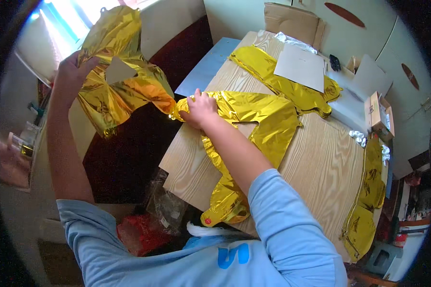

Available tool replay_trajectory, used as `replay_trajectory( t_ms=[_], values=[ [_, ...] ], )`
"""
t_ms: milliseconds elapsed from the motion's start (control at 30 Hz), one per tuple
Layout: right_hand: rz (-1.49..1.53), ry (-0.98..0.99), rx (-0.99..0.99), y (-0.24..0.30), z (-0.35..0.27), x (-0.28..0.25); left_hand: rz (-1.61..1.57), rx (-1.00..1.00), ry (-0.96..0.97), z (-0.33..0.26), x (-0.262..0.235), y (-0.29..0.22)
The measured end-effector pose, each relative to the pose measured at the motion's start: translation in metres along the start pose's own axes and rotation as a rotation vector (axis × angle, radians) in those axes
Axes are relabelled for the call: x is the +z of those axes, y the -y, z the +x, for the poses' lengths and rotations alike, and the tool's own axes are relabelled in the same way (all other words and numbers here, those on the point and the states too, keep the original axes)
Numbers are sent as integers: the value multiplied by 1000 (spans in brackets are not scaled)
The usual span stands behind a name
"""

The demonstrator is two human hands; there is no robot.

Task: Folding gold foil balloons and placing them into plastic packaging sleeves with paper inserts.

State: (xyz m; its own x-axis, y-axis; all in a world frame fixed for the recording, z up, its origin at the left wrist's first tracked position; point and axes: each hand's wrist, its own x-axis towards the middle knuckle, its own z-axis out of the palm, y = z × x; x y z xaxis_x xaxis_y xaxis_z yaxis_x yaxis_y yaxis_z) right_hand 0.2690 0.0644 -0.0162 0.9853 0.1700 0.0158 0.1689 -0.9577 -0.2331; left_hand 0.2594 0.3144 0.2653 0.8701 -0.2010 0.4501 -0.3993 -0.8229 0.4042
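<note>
My left hand point(74, 76) is raised at the upper left, its fingers closed on the edge of a crinkled gold foil balloon point(112, 36). This balloon hangs in the air beside the table, with an opening in its middle, and its lower end comes close to my right hand point(202, 110). The fingers of that hand are bent over the left end of a second gold foil balloon point(277, 122), which lies flat and uninflated on the wooden table. Its lower end, marked with a red spot, reaches the near table edge. My right forearm crosses over it and hides part.
At the far side another gold foil balloon point(254, 62) lies partly under a white sheet point(299, 67). One more gold balloon point(361, 227) lies along the right table edge. A small open box point(379, 115) and crumpled silvery scraps point(358, 138) are nearby. A red bag point(143, 234) is below left.
</note>
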Motion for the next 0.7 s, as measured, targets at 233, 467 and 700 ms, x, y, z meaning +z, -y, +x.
replay_trajectory(
  t_ms=[233,467,700],
  values=[
    [-27,-29,59,-5,-6,5,172,-59,-127,27,-31,81],
    [205,-59,-39,6,-22,-13,-57,-86,-170,21,-81,90],
    [1720,42,107,-64,-157,-100,189,190,255,-103,77,-153]
  ],
)
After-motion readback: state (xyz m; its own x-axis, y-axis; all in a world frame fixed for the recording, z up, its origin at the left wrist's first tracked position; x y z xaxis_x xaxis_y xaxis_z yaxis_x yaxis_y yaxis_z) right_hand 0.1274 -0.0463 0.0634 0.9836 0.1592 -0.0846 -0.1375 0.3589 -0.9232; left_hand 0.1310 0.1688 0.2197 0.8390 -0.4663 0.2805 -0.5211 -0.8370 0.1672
